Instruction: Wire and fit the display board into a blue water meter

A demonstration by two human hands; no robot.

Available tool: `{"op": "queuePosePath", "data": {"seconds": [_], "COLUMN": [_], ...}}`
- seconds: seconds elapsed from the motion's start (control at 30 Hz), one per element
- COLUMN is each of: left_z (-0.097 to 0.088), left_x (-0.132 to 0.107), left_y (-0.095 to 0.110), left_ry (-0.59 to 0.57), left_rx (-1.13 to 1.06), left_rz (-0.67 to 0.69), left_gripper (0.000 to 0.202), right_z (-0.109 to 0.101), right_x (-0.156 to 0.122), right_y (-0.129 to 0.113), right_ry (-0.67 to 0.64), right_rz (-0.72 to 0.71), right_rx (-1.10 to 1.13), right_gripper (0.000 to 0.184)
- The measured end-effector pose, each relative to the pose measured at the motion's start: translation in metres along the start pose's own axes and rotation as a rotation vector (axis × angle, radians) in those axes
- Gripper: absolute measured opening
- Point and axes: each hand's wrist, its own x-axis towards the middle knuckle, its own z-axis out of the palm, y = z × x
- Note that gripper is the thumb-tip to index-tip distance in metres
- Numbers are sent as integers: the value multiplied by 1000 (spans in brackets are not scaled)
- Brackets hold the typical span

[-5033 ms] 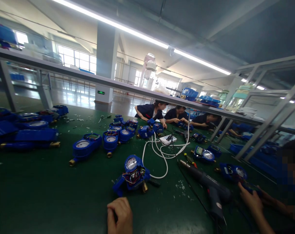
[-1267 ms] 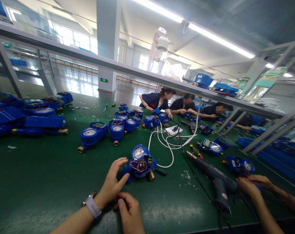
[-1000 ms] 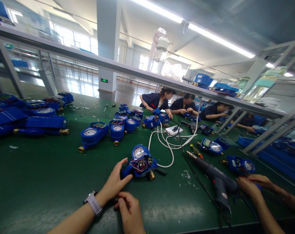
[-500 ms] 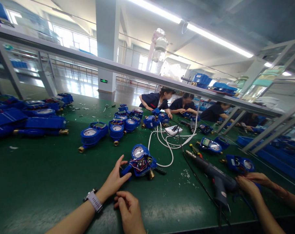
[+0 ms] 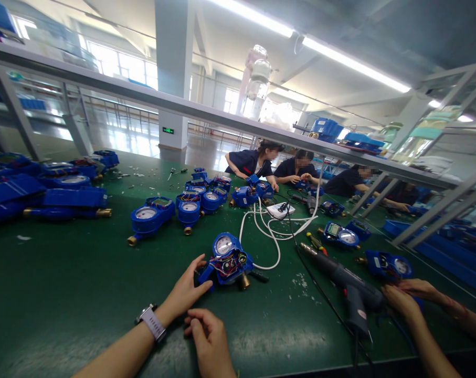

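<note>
Opened water meter point(image 5: 225, 261): on the green table point(image 5: 64, 283), near the middle, just beyond both hands; cover off, dial facing up, coloured wires showing, brass fitting at its near right.
Right hand point(image 5: 210, 341): nearest the camera, resting on the table with the fingers curled together in a loose fist; it is apart from the meter, and I cannot tell whether anything is inside it.
Left hand point(image 5: 184, 291): just past the right one, fingers spread apart and clamped on nothing; the thumb tip meets the meter's near left end and the index finger reaches along that side.
Wristwatch point(image 5: 151, 323): pale strap, on the left wrist.
Co-worker's hands point(image 5: 399, 304): at the lower right, at the back end of a dark grey gun-shaped tool point(image 5: 348, 294) lying on the table with its nozzle pointing away.
Meter by the co-worker point(image 5: 389, 265): blue, just beyond those hands.
White cable point(image 5: 267, 239): loops from beside the opened meter back to a white power strip point(image 5: 279, 210).
Row of closed meters point(image 5: 149, 218): blue with brass ends, behind the opened one, well apart from it.
Stacked meters point(image 5: 44, 191): blue pile at the far left edge.
Seated people point(image 5: 253, 163): three in dark tops, bent over the far end of the table.
Steel rail point(image 5: 182, 107): crosses overhead.
</note>
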Motion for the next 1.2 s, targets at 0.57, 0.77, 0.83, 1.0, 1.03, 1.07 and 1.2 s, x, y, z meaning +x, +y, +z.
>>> {"op": "queuePosePath", "data": {"seconds": [0.57,0.77,0.83,1.0,1.03,1.07,1.2], "left_z": [0,0,0,-1,-1,-1,-1], "left_x": [-1,0,0,-1,-1,-1,-1], "left_y": [1,0,0,4,4,4,4], "left_ry": [-16,-17,-20,-20,-15,-10,-9], "left_rx": [12,16,20,22,17,12,2], "left_rz": [-1,1,0,-7,-6,-6,-11], "left_gripper": [68,68,68,68,68,67,68], "right_z": [1,1,1,1,0,0,1], "right_x": [1,0,0,0,0,0,1], "right_y": [-3,-6,-7,-5,-5,-4,-4], "right_ry": [4,1,1,0,1,2,1], "right_rz": [-3,1,2,4,5,5,7], "right_rx": [15,8,3,-3,-2,-1,2], "right_gripper": [36,36,37,38,38,37,37]}}
